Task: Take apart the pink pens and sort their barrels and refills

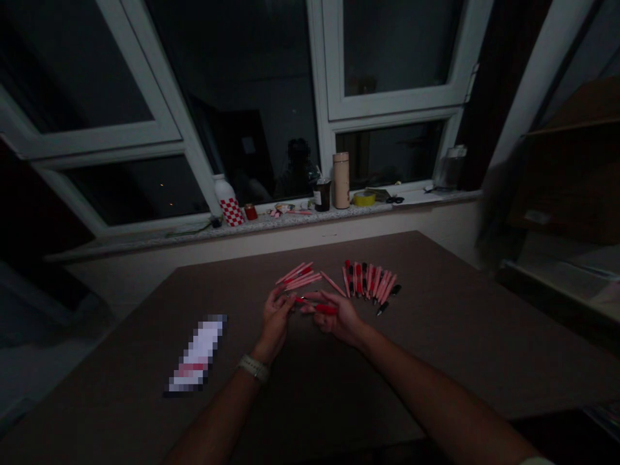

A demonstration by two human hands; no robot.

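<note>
My right hand (341,318) is closed around a red pen (327,309), held roughly level above the table. A thin red and dark piece (301,300), apparently a pen or part of one, reaches from there to my left hand (277,318), whose fingertips pinch its end. Whether the two red pieces are joined is too dim to tell. Just beyond my hands, a loose bunch of pink and red pens (303,279) lies on the left. A single pink pen (333,284) lies slanted beside a fanned row of pink, red and black pens (371,281) on the right.
A blurred-out white and red item (197,355) lies on the brown table (145,323) at left. Along the windowsill stand a checkered bottle (230,205), a beige flask (341,181), a dark cup (321,195) and yellow tape (364,198). A cardboard box (571,161) is at right.
</note>
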